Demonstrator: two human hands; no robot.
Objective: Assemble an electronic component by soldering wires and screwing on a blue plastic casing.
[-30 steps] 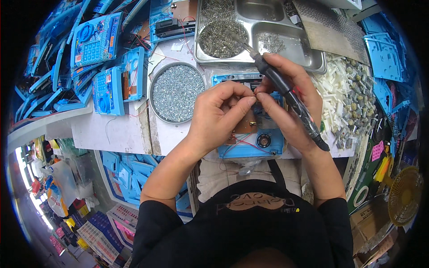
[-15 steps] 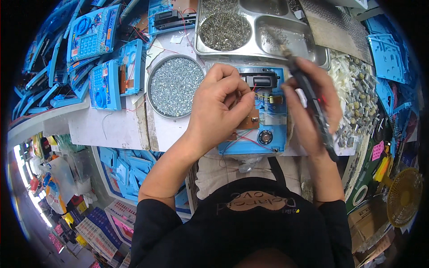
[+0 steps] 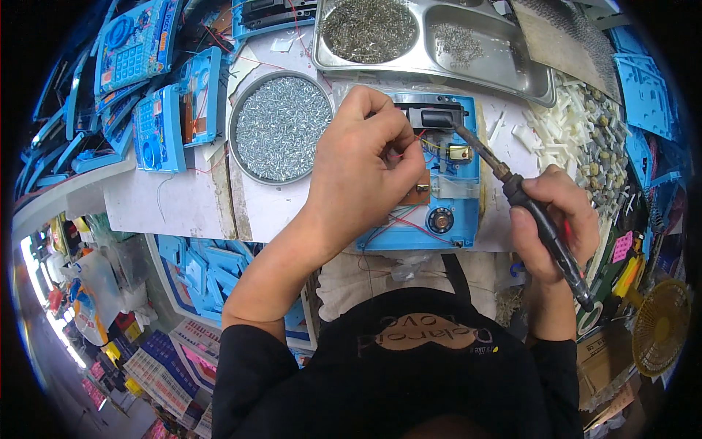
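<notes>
The case (image 3: pixel 466 208) is laid flat on the table (image 3: pixel 503 194), with its open side turned up, so that the board (image 3: pixel 419 194), the speaker (image 3: pixel 440 219) and the red wires (image 3: pixel 409 233) inside can be reached. Over its left part the left hand (image 3: pixel 365 154) is held, with bent fingers and the thumb brought near to the forefinger; what is pinched there, if anything, is hidden, so this grip cannot be told. By the right hand (image 3: pixel 567 207) the iron (image 3: pixel 537 219) is grasped between thumb and fingers, only at the handle, probably because the metal end may be hot. Its tip is pointed toward the black part (image 3: pixel 439 118) at the far end of the case; whether contact is made cannot be told. The dish (image 3: pixel 232 135) of pins (image 3: pixel 280 128) is placed at the left and the tray (image 3: pixel 512 66) beyond the case, it seems for easy reach. At the right, white pieces (image 3: pixel 559 132) are heaped.
</notes>
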